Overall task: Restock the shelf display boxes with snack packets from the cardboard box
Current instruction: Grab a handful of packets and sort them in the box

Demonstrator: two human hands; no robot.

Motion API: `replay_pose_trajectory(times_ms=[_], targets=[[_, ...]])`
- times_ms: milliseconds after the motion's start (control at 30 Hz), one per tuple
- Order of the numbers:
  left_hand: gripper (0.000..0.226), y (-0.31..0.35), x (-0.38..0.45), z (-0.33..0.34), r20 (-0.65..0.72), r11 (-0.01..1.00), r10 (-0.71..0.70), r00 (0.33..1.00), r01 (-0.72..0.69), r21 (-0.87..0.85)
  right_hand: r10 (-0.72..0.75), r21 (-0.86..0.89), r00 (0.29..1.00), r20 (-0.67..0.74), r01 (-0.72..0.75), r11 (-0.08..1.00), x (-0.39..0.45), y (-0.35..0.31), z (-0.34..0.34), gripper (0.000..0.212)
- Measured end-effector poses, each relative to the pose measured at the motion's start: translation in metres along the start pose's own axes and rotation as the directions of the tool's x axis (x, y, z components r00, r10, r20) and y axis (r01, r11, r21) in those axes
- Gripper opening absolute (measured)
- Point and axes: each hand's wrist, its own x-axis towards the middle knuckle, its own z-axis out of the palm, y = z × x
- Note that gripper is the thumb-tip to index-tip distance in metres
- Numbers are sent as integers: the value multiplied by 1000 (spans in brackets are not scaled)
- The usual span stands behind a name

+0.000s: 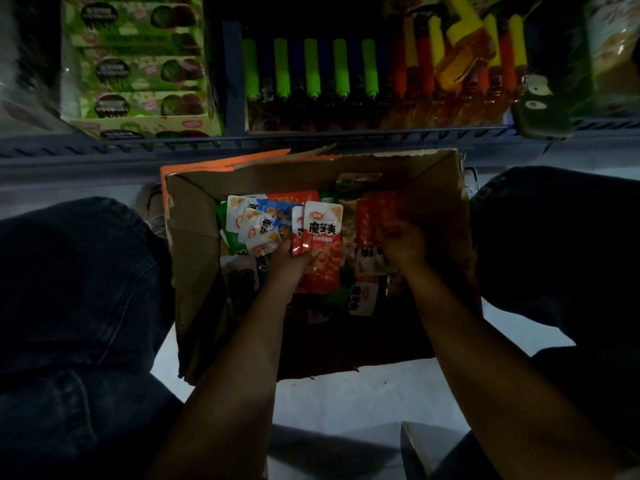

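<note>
Digging in the cardboard box [194,244] on the floor between the knees: left hand [289,263] grips a couple of red-and-white snack packets [320,226] upright near the box's middle. Right hand [403,245] sits by the right wall among loose packets, too blurry to read its grasp. Green display boxes [138,67] stacked on the shelf's left end.
</note>
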Motion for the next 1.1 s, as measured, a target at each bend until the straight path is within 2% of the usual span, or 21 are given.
replay_pose_trajectory(times_ms=[100, 233, 400, 533, 700, 800, 967, 1100], targets=[[29, -2, 4, 2, -19, 999, -16, 1000, 15, -42, 66, -124, 997, 43, -60, 990, 6, 21, 5, 37], [34, -2, 11, 5, -35, 998, -55, 998, 54, -24, 69, -234, 997, 41, -57, 971, 2, 39, 20, 45], [33, -4, 16, 6, -33, 993, -98, 995, 96, -69, 53, -114, 998, -35, -57, 992, -4, 40, 28, 53], [33, -6, 18, 4, -32, 987, -129, 991, 125, -97, 13, -119, 999, -51, -19, 993, -6, 42, 31, 58], [32, -6, 18, 4, -57, 987, -134, 989, 128, -98, -105, -248, 992, -66, 85, 965, -13, 39, 32, 51], [33, -4, 16, 3, -64, 985, -141, 988, 133, -109, -177, -371, 984, -9, 161, 915, -18, 41, 32, 44], [33, -4, 7, 0, -72, 986, -99, 992, 88, -143, -213, -360, 977, 26, 208, 909, -25, 40, 28, 35], [34, 4, -7, -8, -87, 983, -64, 994, 48, -178, -251, -407, 968, -19, 222, 886, -36, 29, 15, 26]])
